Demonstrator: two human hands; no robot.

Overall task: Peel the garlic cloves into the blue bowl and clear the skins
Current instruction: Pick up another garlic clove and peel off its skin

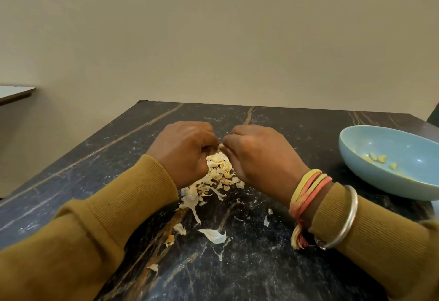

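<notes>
My left hand (184, 151) and my right hand (259, 155) meet fingertip to fingertip over the middle of the dark marble table (261, 265). Both pinch a small pale garlic clove (221, 146), mostly hidden by the fingers. Right below them lies a pile of papery garlic skins (217, 174), with loose flakes (212, 235) scattered toward me. The blue bowl (356, 155) stands at the right edge, partly cut off, holding several peeled yellowish cloves (377, 158).
The table's far edge runs along a beige wall. A corner of a white surface (14, 92) shows at the far left. My right wrist wears thread bands (306, 189) and a metal bangle (344, 220).
</notes>
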